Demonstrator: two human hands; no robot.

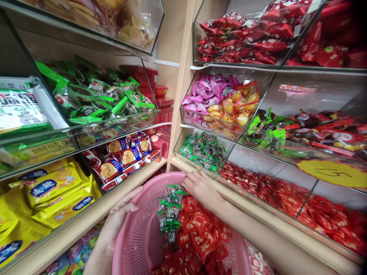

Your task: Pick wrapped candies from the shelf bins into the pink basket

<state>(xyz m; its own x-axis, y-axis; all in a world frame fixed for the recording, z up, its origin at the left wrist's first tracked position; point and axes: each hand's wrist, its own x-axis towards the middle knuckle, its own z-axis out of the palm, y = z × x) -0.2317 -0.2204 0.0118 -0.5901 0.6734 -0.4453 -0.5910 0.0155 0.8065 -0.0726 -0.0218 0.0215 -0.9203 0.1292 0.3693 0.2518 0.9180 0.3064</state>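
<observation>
Pink basket [137, 236], round and full of small holes, stands at the foot of the corner where two runs of shelves meet. Inside it, red candies [197, 233] fill the near and right part, while a bunch of green-and-grey candies [170, 214] lies toward its far side, touching the red ones. The left hand [123, 208] is at the left rim of the basket, loosely spread, its thumb parted from the fingers and laid against the rim. The right hand [200, 187] is at the far right rim, fingers bent downward beside the green-and-grey candies; blur hides the fingertips, so I cannot tell whether they pinch the rim or a candy. The right forearm crosses above the right side of the basket.

Just beyond the basket is a clear bin of small green candies [202, 151]; to its right runs a row of red sweets [258, 183], with a yellow price tag [334, 173] above them. Left of the basket sit yellow biscuit packets [54, 198], and between those and the corner, blue-and-red cookie packs [123, 156]. Purple sweets [203, 91] lie higher up, beyond the basket.
</observation>
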